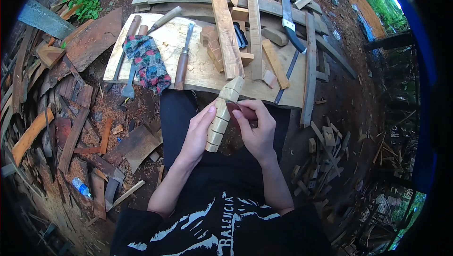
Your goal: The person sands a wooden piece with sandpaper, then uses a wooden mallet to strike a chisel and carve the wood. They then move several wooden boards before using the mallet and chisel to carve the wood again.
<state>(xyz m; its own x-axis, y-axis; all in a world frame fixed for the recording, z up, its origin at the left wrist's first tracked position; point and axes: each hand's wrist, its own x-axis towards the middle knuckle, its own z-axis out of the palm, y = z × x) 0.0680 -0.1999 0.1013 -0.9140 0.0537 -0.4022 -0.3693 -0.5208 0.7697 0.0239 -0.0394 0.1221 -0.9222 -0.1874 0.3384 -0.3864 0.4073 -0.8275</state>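
Observation:
My left hand [198, 133] grips a pale carved wooden piece [222, 114] with notched segments and a pointed top, held upright over my lap. Pressed against the right side of that piece is a small reddish-brown sheet, likely sandpaper [241, 113], which my right hand [257, 131] holds. Both hands sit just in front of a wooden work board [203, 74].
On the board lie chisels [181, 62], a patterned cloth [148, 62], wooden blocks and slats [226, 29] and a long knife [289, 15]. Scrap wood and shavings cover the ground at left [71, 128] and right [325, 143]. A plastic bottle [81, 187] lies lower left.

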